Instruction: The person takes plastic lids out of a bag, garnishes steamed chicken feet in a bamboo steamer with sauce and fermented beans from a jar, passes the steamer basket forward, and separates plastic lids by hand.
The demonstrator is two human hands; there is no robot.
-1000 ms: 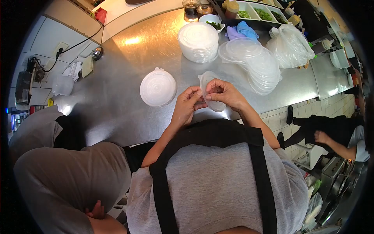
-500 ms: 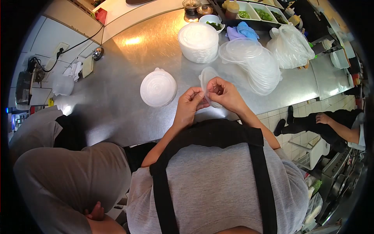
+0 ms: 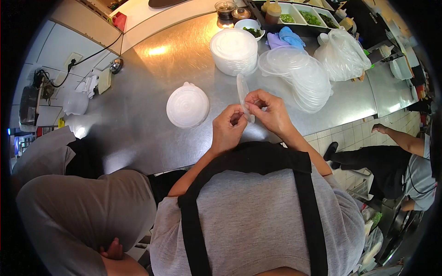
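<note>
A clear round plastic lid is held nearly edge-on over the counter by both hands. My left hand pinches its lower left edge, and my right hand grips it from the right with bent fingers. To the left, a lidded round white container stands on the metal counter. Beyond my hands rises a stack of round white containers topped by a lid. A fanned-out pile of clear lids lies to the right of it.
A plastic bag, blue and purple cloths, a bowl of greens and a tray of chopped vegetables line the back of the steel counter. One person is close on the left; another stands at right.
The lid has turned more edge-on between my hands, and my left fingers have shifted slightly on it. The person at right has moved, with an arm now stretched out.
</note>
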